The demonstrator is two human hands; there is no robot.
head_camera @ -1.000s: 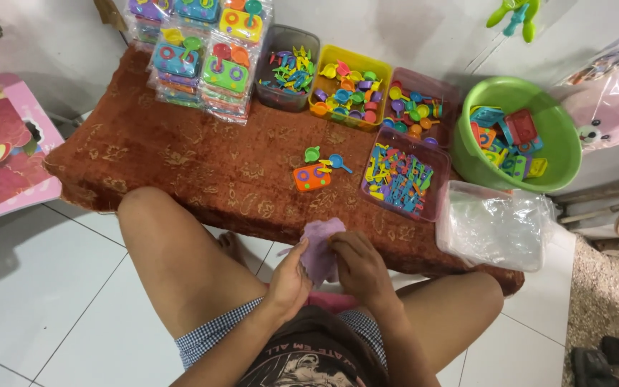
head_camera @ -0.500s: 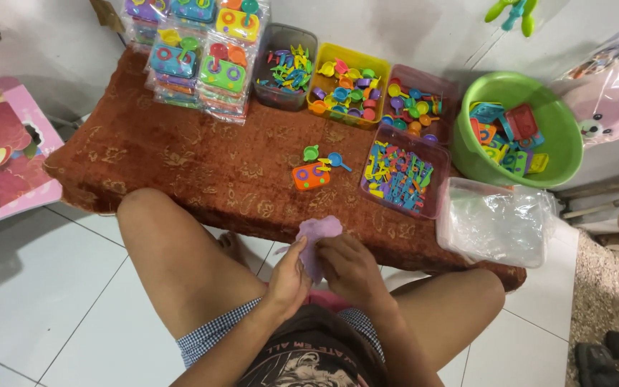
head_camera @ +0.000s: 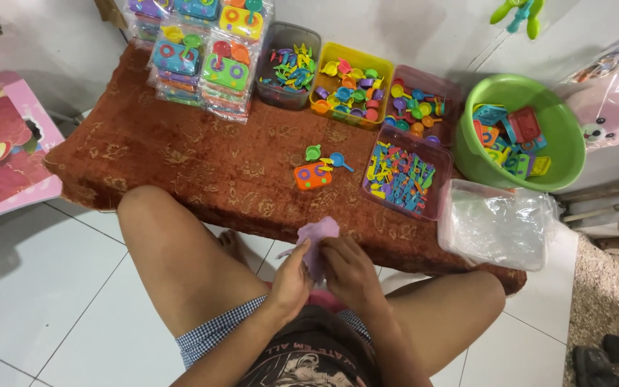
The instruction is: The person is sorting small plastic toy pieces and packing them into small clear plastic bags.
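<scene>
Both my hands hold a small pale purple piece [head_camera: 316, 239], thin like a card or plastic bag, just above my lap. My left hand [head_camera: 290, 278] pinches its lower left side. My right hand [head_camera: 350, 271] grips its right edge with the fingers curled. In front of them, on the brown patterned cloth [head_camera: 180, 154], lie an orange toy stove [head_camera: 312, 175], a small green pan [head_camera: 313, 152] and a blue pan [head_camera: 338, 160].
Tubs of small coloured plastic toys [head_camera: 349, 85] line the back of the cloth, with packed toy sets [head_camera: 205, 43] at the left. A green basin [head_camera: 547, 163] of toys and a box of clear bags [head_camera: 497, 223] stand at the right. White tiled floor surrounds my knees.
My hands have kept working the purple piece in place; its top edge shifted slightly between the fingers. The view moved a little.
</scene>
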